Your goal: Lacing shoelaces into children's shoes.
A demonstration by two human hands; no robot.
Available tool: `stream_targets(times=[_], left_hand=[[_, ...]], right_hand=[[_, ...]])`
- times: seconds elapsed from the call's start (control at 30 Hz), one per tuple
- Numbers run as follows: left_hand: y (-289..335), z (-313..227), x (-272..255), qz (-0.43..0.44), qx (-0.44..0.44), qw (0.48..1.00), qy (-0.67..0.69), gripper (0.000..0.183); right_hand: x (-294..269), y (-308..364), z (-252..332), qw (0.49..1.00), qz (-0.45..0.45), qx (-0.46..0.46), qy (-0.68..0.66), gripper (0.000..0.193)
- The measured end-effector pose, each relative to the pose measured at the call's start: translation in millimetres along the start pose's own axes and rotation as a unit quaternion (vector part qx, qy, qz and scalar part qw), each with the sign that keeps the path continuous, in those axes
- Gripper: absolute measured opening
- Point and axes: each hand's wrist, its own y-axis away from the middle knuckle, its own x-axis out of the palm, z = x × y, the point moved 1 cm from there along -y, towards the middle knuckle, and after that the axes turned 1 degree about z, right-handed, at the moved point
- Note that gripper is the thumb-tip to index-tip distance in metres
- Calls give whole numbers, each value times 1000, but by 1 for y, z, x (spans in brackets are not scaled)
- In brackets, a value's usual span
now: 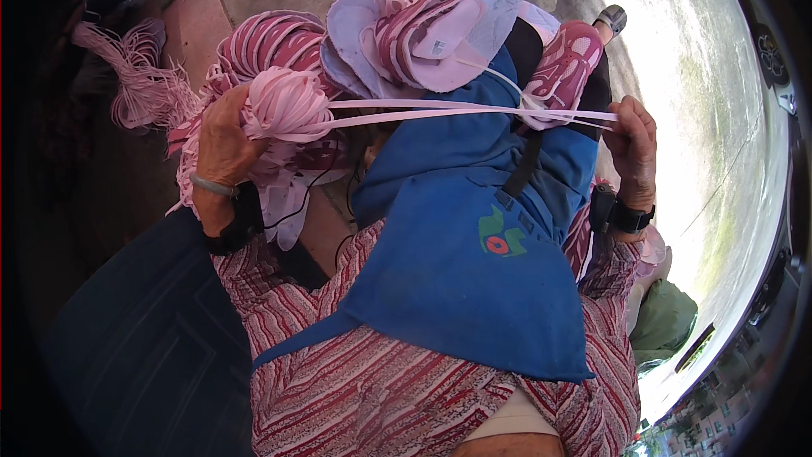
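Note:
My left hand (224,148) is closed around a thick bundle of pale pink shoelaces (288,103). From it, a pair of flat lace strands (474,107) runs taut across my lap. Their far ends are pinched between the fingers of my right hand (634,140), over by my right knee. Just beyond the strands, a few pink and white shoe uppers (461,30) lie nested on my legs, linings showing. A darker pink shoe upper (568,68) with white laces rests on my right knee, partly behind the strands.
A fanned stack of pink shoe uppers (271,46) lies beyond my left hand. More laces and uppers (135,76) hang at the far left. A blue apron (474,271) covers my lap. On my right sits a green bag (664,322), beside sunlit pavement (702,144).

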Motion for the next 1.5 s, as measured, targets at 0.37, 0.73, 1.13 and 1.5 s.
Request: stream_targets(times=[0.37, 0.73, 1.13, 1.5], left_hand=[[62, 80, -64, -328, -375, 862, -95, 59], [-75, -176, 63, 244, 139, 864, 419, 63], [-81, -321, 187, 343, 445, 814, 149, 42], [-80, -367, 226, 352, 499, 784, 111, 47]], right_hand=[[-276, 130, -63, 782, -529, -280, -177, 29], [-110, 9, -24, 921, -289, -198, -170, 16], [-32, 19, 5, 986, -74, -151, 10, 20], [-14, 47, 82, 968, 25, -234, 90, 19]])
